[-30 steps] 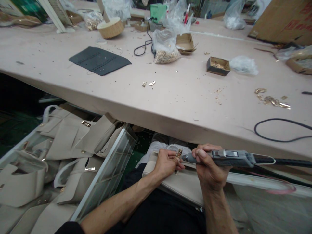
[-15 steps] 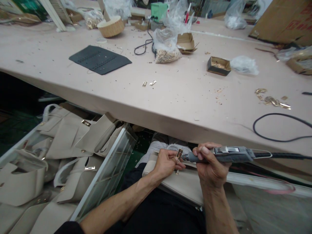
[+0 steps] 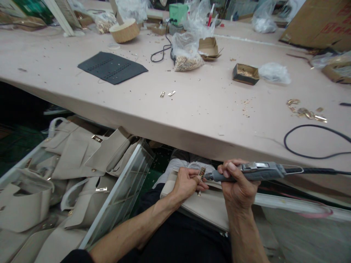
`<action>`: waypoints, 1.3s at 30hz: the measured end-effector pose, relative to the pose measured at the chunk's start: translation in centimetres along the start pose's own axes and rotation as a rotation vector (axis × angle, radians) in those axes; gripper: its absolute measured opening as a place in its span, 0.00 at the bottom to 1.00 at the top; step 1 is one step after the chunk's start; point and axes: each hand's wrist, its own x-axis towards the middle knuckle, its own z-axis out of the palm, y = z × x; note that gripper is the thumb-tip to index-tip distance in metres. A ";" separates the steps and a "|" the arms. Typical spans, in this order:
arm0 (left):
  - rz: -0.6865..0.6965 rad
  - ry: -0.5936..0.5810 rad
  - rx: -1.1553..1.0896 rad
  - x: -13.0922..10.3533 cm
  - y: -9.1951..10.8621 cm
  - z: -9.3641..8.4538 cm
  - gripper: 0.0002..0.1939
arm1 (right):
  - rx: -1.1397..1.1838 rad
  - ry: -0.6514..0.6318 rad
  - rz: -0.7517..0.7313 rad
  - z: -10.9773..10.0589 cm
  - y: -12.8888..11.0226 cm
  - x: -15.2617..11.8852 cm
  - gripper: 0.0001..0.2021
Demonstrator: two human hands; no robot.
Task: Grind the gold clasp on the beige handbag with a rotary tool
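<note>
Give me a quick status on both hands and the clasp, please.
Left hand pinching small gold metal clasp on beige leather bag. Right hand gripping grey corded power screwdriver, tip at clasp. Nothing between them.

I cannot see the tool [image 3: 246, 171] tip against the clasp [image 3: 202, 172]; the bag [image 3: 208, 208] runs under my hands and the table [image 3: 192, 109] edge.

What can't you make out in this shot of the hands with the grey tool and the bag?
- Head view: tip of the grey corded power tool, hidden behind the small gold clasp.
- Left hand: fingers cover the clasp's base.
- Beige leather bag: far end under the pink worktable.
- Right hand covers the tool's grip.
</note>
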 end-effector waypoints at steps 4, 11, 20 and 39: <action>-0.017 0.019 0.002 0.0 0.3 0.2 0.09 | 0.012 0.022 0.008 0.0 0.0 0.1 0.09; -0.040 0.042 -0.004 0.0 0.6 0.5 0.10 | 0.008 0.017 -0.006 -0.1 0.0 0.0 0.08; -0.041 0.031 -0.005 0.1 0.4 0.4 0.08 | 0.010 -0.025 -0.035 0.1 0.0 -0.1 0.07; -0.011 0.024 0.039 0.2 0.1 0.3 0.10 | -0.019 -0.038 -0.066 0.1 0.1 -0.5 0.07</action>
